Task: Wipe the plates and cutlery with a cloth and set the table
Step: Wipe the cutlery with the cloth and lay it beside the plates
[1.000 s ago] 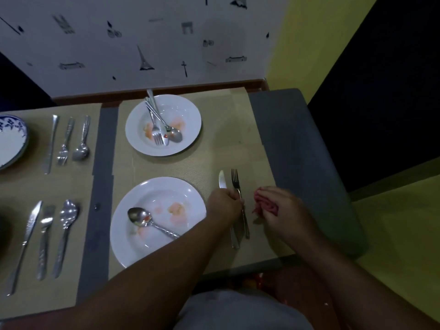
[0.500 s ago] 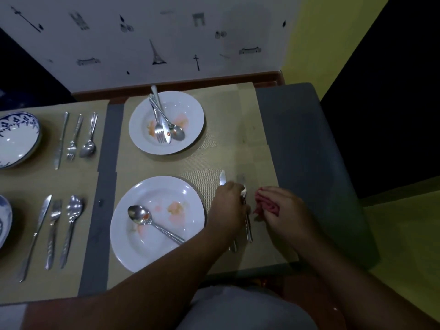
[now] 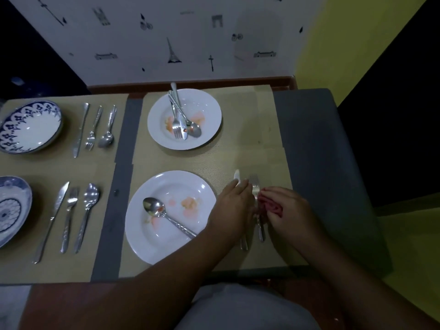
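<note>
Towards the near right corner of the counter (image 3: 309,163), a knife (image 3: 237,177) and fork (image 3: 255,186) are seen lying side by side, just right of a soiled white plate (image 3: 142,234) with a spoon (image 3: 154,207) in it. The left grip (image 3: 234,206) is laid over the knife, fingertips at the fork; whether anything is pinched cannot be told. A bunched red cloth (image 3: 267,206) is clutched in the right grip (image 3: 289,208) and pressed against the fork's neck. The fork is judged light, stiff, slippery steel, best taken by its handle; the cloth is soft.
</note>
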{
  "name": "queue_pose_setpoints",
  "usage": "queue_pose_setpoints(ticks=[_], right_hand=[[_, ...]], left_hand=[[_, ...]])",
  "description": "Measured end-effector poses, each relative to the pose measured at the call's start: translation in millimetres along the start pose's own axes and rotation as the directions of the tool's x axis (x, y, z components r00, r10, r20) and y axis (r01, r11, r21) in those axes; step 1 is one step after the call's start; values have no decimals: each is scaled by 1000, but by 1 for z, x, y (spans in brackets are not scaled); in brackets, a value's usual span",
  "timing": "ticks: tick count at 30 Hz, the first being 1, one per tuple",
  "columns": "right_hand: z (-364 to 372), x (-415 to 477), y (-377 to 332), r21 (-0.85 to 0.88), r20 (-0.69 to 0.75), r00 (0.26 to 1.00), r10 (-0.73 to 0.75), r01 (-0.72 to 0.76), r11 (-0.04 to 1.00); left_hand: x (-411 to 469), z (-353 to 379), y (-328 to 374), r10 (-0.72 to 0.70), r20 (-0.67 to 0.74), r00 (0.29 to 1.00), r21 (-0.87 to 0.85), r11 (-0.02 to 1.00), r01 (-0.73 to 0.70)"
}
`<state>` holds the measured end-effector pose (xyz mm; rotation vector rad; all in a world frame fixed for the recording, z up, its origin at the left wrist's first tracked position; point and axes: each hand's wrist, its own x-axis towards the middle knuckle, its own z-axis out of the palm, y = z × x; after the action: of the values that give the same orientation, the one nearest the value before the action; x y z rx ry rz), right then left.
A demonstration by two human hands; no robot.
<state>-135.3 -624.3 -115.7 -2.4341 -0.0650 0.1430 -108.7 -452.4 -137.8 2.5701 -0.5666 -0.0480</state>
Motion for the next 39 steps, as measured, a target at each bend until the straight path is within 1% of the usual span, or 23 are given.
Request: queue_pose_setpoints(ticks=[2, 4, 5, 7, 9, 11, 14, 16, 20, 23, 26, 29, 30, 31, 33, 34, 35, 36, 39], right_hand=[[7, 5, -15, -2, -7, 999, -51, 51, 999], [17, 12, -34, 6, -4, 994, -105, 105, 994], [24, 15, -45, 9, 1, 992, -128, 128, 992], [38, 19, -65, 27, 19, 984, -175, 175, 984], [52, 21, -82, 47, 44, 974, -220, 218, 975], [65, 22, -95, 62, 72, 965, -253, 249, 967], [80, 21, -109, 50, 91, 955, -283, 280, 959], [87, 19, -116, 39, 91, 956, -280, 277, 960], [92, 14, -123, 19, 106, 962, -252, 252, 968], [95, 12, -128, 9, 100, 964, -248, 249, 969], [97, 11, -135, 19, 104, 962, -254, 253, 967], [100, 12, -141, 16, 125, 962, -244, 244, 970], [102, 12, -143, 12, 128, 961, -247, 248, 969], [104, 13, -145, 8, 131, 958, -256, 257, 966], [107, 13, -151, 3, 141, 949, -283, 285, 958], [108, 12, -154, -3, 143, 943, -299, 302, 953], [109, 10, -158, -14, 149, 937, -316, 322, 947], [110, 8, -161, -31, 160, 926, -341, 350, 936], [113, 1, -170, -90, 208, 872, -444, 469, 879]], left_hand=[[-16, -21, -7, -74, -87, 993, -58, 996, 69], [-33, -40, -19, -159, -134, 978, -35, 987, 156], [-42, -48, -27, -218, -133, 967, -7, 976, 219], [-57, -64, -43, -353, -67, 933, 33, 934, 356], [-70, -74, -60, -478, 34, 878, 32, 878, 477], [-81, -79, -73, -539, 111, 835, 44, 842, 538], [-89, -78, -82, -546, 189, 816, 93, 837, 538], [-92, -77, -86, -567, 207, 797, 64, 821, 568], [-96, -83, -95, -619, 228, 752, -62, 761, 645], [-106, -95, -98, -659, 242, 712, -192, 687, 701], [-119, -107, -102, -688, 278, 671, -328, 588, 739], [-126, -114, -108, -700, 291, 652, -393, 534, 749], [-127, -117, -109, -712, 307, 631, -421, 494, 761], [-128, -119, -109, -727, 334, 600, -469, 423, 775], [-129, -122, -112, -745, 416, 522, -584, 221, 781], [-130, -124, -112, -739, 458, 494, -622, 130, 772], [-131, -127, -112, -724, 487, 489, -643, 82, 762], [-132, -129, -111, -705, 499, 504, -655, 74, 752], [-135, -135, -109, -666, 490, 563, -669, 127, 733]])
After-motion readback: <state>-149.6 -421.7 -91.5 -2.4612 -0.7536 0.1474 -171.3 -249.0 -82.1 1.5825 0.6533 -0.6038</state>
